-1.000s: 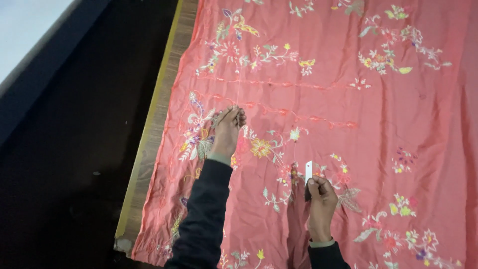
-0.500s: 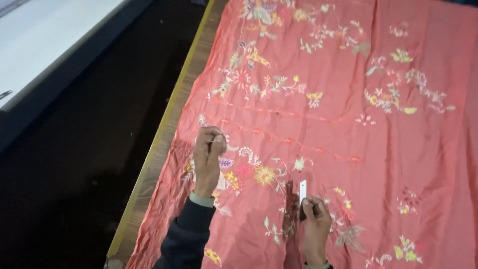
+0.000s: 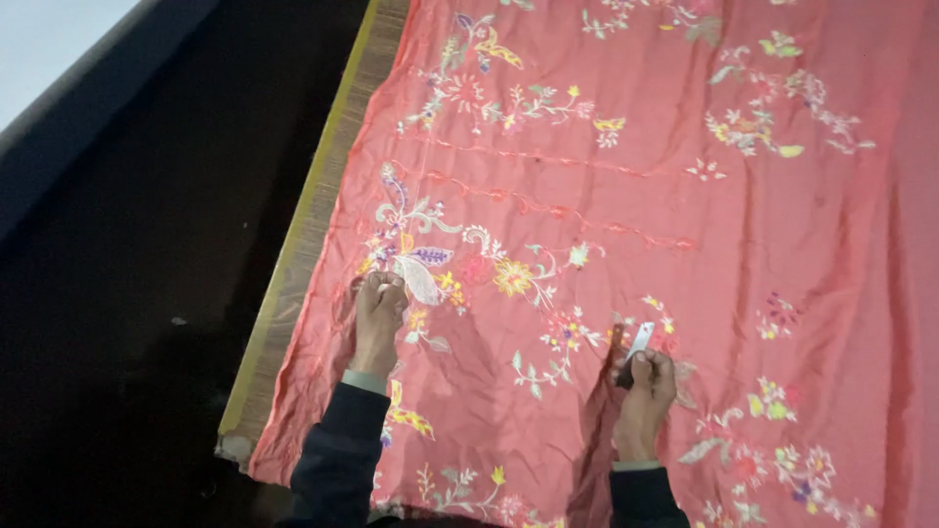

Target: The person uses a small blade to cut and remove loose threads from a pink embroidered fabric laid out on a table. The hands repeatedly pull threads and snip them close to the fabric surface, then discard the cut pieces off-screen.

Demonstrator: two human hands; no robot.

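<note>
Item: coral-red cloth with embroidered flowers and leaves in yellow, white, green and purple (image 3: pixel 626 225), spread flat over nearly the whole view, its left border lying along a long wooden board with a yellow edge (image 3: pixel 293 264). Left hand (image 3: pixel 377 318), dark sleeve, fingers curled, rests knuckles-up on the cloth near that border, pressing or pinching the fabric; which of the two cannot be told. A large white embroidered leaf (image 3: pixel 419 279) lies just beside it at 1 o'clock. Right hand (image 3: pixel 646 391) rests on the cloth well apart at the left hand's 4 o'clock, closed around a small narrow white tool (image 3: pixel 638 342) that points to 12 o'clock; the tool's kind is hard to make out. Cloth is cut off at top, right and bottom edges. Dark floor (image 3: pixel 127 323) at 9 o'clock shows no detail.
</note>
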